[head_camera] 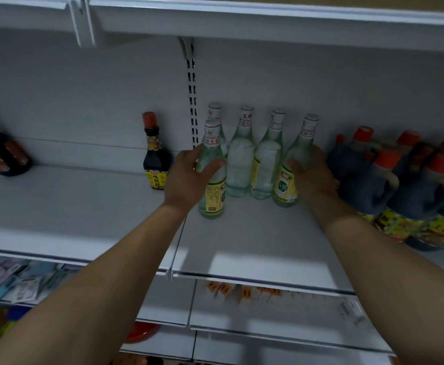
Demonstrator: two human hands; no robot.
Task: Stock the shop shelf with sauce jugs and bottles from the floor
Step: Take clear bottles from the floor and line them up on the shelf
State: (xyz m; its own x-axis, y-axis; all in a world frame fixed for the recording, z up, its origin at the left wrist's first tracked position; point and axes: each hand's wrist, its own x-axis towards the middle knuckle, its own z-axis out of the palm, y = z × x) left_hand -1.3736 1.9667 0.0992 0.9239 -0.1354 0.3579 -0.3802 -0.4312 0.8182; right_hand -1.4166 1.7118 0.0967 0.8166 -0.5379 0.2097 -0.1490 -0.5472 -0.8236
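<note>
Several clear bottles with white caps and yellow-green labels stand together on the white shelf. My left hand grips the front left clear bottle, thumb across its front. My right hand wraps around the front right clear bottle from its right side. Both held bottles stand upright on the shelf. Two more clear bottles stand between and behind them, and another is partly hidden behind the left one.
A small dark sauce bottle with a red cap stands left of my left hand. Several dark sauce jugs with orange caps crowd the shelf's right end. Another dark bottle sits at far left. An upper shelf overhangs.
</note>
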